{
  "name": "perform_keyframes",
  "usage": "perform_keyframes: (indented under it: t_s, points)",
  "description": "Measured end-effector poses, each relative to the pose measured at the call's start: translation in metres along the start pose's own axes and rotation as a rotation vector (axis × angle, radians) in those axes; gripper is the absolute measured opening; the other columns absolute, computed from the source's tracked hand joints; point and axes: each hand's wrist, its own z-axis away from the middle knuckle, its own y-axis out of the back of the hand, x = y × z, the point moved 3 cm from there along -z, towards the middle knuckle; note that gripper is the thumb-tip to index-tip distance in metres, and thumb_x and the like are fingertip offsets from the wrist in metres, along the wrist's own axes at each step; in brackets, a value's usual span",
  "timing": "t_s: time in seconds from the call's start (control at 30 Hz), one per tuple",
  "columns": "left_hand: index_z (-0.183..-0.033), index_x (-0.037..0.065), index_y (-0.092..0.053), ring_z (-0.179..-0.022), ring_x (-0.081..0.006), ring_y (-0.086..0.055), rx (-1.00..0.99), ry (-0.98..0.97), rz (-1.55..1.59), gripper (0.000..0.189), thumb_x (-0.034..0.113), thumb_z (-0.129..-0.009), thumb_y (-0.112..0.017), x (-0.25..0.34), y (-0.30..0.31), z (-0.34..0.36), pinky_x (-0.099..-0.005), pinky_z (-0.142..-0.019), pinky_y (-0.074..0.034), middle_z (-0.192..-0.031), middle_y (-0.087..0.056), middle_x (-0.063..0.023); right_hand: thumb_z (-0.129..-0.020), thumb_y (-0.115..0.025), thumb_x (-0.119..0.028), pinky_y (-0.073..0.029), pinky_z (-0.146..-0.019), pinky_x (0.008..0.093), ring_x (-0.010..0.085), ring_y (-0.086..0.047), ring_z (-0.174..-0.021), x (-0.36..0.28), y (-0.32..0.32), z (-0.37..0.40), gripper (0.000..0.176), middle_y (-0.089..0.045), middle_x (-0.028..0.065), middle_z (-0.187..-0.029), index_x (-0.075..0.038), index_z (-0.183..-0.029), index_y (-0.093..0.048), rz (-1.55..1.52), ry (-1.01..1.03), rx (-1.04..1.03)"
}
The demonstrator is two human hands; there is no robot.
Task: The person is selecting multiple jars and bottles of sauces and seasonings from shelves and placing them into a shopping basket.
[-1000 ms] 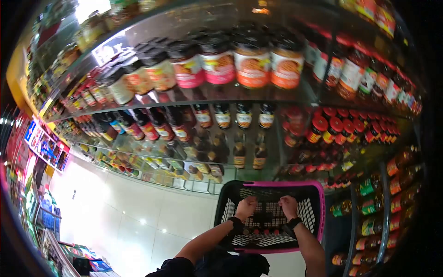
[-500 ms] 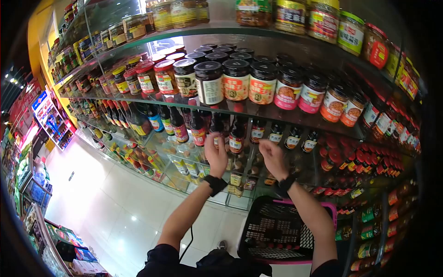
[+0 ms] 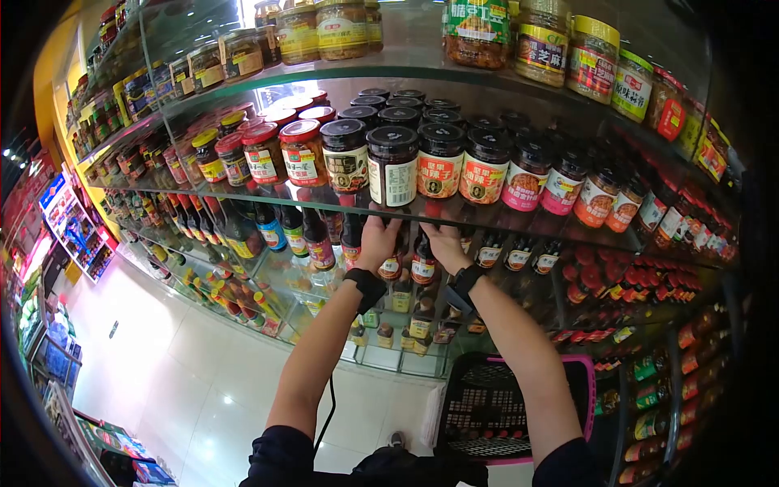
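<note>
Bottles [image 3: 423,266] stand, in the head view, under a glass shelf [image 3: 519,227] bearing a row of jars [image 3: 393,180]. The left hand [image 3: 378,243] is among the front bottles, fingers pointing up near the shelf's edge. The right hand [image 3: 445,247] is just beside it, also before the bottles. Whether either hand grasps anything, I cannot tell. A pink-rimmed basket [image 3: 591,394] sits lower right, partly behind the right forearm.
</note>
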Motion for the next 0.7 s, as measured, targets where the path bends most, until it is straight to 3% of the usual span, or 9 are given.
perform_keyframes:
  t_s: [0.03,0.13,0.2,0.27,0.37,0.4,0.47,0.53,0.7]
  points:
    - [-0.114,0.0,-0.043,-0.091,-0.0312,-0.059,-0.007,0.0,0.005,0.037,0.016,-0.084,-0.057,0.002,0.0,0.0,-0.034,-0.074,-0.045,-0.1,-0.06,-0.0186,-0.088,-0.054,-0.016,-0.04,-0.08,0.0279,0.0153,-0.051,-0.09,-0.013,0.002,0.003,0.022,-0.058,0.008,-0.099,-0.002,-0.104,-0.05,0.01,0.012,0.009]
    - [-0.11,0.001,-0.046,-0.084,-0.0309,-0.06,0.02,-0.051,-0.049,0.034,0.019,-0.084,-0.059,0.005,0.0,0.001,-0.0339,-0.07,-0.045,-0.093,-0.062,-0.0166,-0.088,-0.055,-0.018,-0.041,-0.078,0.0289,0.0157,-0.051,-0.087,0.005,0.005,0.002,0.022,-0.058,0.0084,-0.096,-0.002,-0.101,-0.05,-0.056,0.031,-0.059]
    - [-0.105,0.001,-0.052,-0.083,-0.0184,-0.057,0.064,-0.02,0.064,0.026,0.013,-0.083,-0.059,0.015,-0.001,0.002,-0.0315,-0.074,-0.044,-0.092,-0.061,-0.0121,-0.088,-0.055,-0.018,-0.042,-0.076,0.0293,0.0157,-0.051,-0.083,-0.01,0.015,0.012,0.021,-0.057,0.0074,-0.092,-0.001,-0.099,-0.05,-0.053,0.016,-0.054]
    - [-0.103,0.0,-0.052,-0.081,-0.0181,-0.056,0.036,-0.023,-0.151,0.026,0.014,-0.082,-0.06,0.029,0.001,0.013,-0.0304,-0.072,-0.044,-0.09,-0.061,-0.0127,-0.088,-0.055,-0.02,-0.042,-0.074,0.03,0.0173,-0.051,-0.081,0.004,0.017,0.02,0.023,-0.056,0.0078,-0.089,0.0,-0.099,-0.049,-0.064,-0.119,-0.163]
    - [-0.101,0.0,-0.051,-0.083,-0.0137,-0.054,-0.069,0.034,-0.152,0.025,0.013,-0.082,-0.06,0.03,-0.006,0.027,-0.0279,-0.073,-0.043,-0.09,-0.059,-0.0097,-0.087,-0.056,-0.021,-0.042,-0.073,0.0318,0.0214,-0.052,-0.08,-0.034,0.034,0.039,0.028,-0.056,0.0102,-0.089,0.0,-0.102,-0.047,0.037,0.033,-0.125]
    - [-0.101,0.0,-0.051,-0.083,-0.0137,-0.054,-0.08,0.039,-0.148,0.025,0.013,-0.082,-0.06,0.027,-0.008,0.032,-0.0279,-0.073,-0.043,-0.09,-0.059,-0.0097,-0.086,-0.056,-0.022,-0.043,-0.071,0.0337,0.026,-0.054,-0.079,-0.036,0.039,0.045,0.03,-0.057,0.0132,-0.089,0.0,-0.105,-0.046,0.061,0.061,-0.134]
    - [-0.103,0.001,-0.049,-0.08,-0.0358,-0.058,-0.027,-0.116,-0.085,0.03,0.021,-0.082,-0.06,0.032,-0.011,0.04,-0.0387,-0.066,-0.045,-0.085,-0.06,-0.0184,-0.086,-0.057,-0.021,-0.042,-0.072,0.0316,0.0215,-0.052,-0.08,-0.036,0.051,0.055,0.028,-0.056,0.0105,-0.09,-0.001,-0.103,-0.046,0.05,0.027,-0.122]
    - [-0.102,0.002,-0.05,-0.079,-0.0345,-0.059,-0.046,-0.114,-0.054,0.031,0.022,-0.082,-0.061,0.039,-0.013,0.05,-0.0374,-0.066,-0.045,-0.085,-0.061,-0.0179,-0.086,-0.057,-0.019,-0.041,-0.074,0.0275,0.0124,-0.048,-0.082,-0.038,0.064,0.064,0.024,-0.054,0.0052,-0.09,-0.002,-0.1,-0.047,0.016,-0.017,-0.114]
    - [-0.101,0.004,-0.052,-0.079,-0.0302,-0.059,-0.214,-0.049,-0.112,0.029,0.022,-0.081,-0.061,0.094,-0.023,0.077,-0.0349,-0.067,-0.045,-0.082,-0.061,-0.0146,-0.087,-0.056,-0.016,-0.04,-0.073,0.0243,0.0101,-0.048,-0.078,-0.065,0.112,0.093,0.02,-0.053,0.0004,-0.084,-0.003,-0.099,-0.047,0.013,-0.03,-0.06]
